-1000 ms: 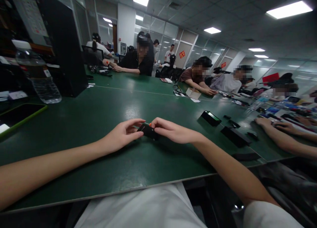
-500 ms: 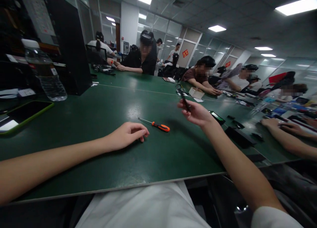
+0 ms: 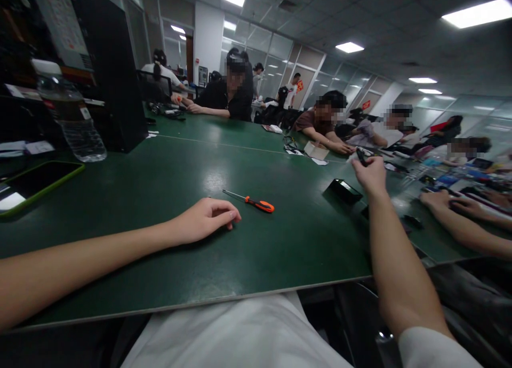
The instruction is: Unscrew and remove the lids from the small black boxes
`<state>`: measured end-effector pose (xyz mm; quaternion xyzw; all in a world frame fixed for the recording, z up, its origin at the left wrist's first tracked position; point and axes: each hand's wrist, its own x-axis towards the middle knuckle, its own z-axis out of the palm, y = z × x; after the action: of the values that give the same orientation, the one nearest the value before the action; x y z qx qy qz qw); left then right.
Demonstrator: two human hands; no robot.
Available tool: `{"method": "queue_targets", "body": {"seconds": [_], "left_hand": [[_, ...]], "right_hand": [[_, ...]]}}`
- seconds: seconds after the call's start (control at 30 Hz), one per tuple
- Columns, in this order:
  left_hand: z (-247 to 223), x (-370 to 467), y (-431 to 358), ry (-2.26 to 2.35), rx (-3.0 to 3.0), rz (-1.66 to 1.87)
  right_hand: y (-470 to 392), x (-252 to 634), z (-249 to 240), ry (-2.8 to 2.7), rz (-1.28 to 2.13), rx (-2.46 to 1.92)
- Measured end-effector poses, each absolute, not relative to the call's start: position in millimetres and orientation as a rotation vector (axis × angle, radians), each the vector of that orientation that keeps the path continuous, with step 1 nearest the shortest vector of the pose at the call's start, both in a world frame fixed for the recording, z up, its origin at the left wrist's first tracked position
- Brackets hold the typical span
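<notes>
My left hand [image 3: 212, 217] rests on the green table [image 3: 296, 250] with its fingers loosely curled and nothing visible in them. Just beyond its fingertips lies a screwdriver [image 3: 261, 204] with an orange and black handle, its shaft pointing left. My right hand [image 3: 370, 172] is raised over the right part of the table, closed on a small dark object [image 3: 361, 156] that sticks up from the fingers. What the object is cannot be made out. A black open box [image 3: 344, 191] stands left of and below that hand.
At the left are a green-edged phone [image 3: 40, 185], a water bottle [image 3: 76, 117] and a black case [image 3: 116, 74]. A small beige box [image 3: 316, 150] sits farther back. Another person's hands [image 3: 440, 201] are at the right. Several people sit around the table.
My right hand has moved right and away over the table, carrying the dark object. The black box near it now shows more fully. My left hand and the screwdriver have stayed put.
</notes>
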<state>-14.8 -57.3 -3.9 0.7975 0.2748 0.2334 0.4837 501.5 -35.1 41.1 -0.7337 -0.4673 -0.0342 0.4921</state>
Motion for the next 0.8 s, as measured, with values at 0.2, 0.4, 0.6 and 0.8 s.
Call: {"method": "queue_targets", "body": {"seconds": [0.2,0.4,0.6,0.8], "left_hand": [[-0.6,-14.2,-59.5,0.684,1.957,0.555],[0.4,-14.5,-60.5,0.678,1.952,0.538],[1.5,-14.6,-61.4,0.680,1.949,0.523],[2.0,-14.2,-61.3,0.682,1.951,0.506]], "right_hand": [[-47.9,525.8,32.6,-1.094,-0.028,-2.311],[-44.2,533.0,23.2,-1.260,0.023,-2.483],[-40.1,534.9,21.1,-1.289,-0.038,-2.616],[-36.5,532.7,20.6,-1.245,-0.032,-2.767]]}}
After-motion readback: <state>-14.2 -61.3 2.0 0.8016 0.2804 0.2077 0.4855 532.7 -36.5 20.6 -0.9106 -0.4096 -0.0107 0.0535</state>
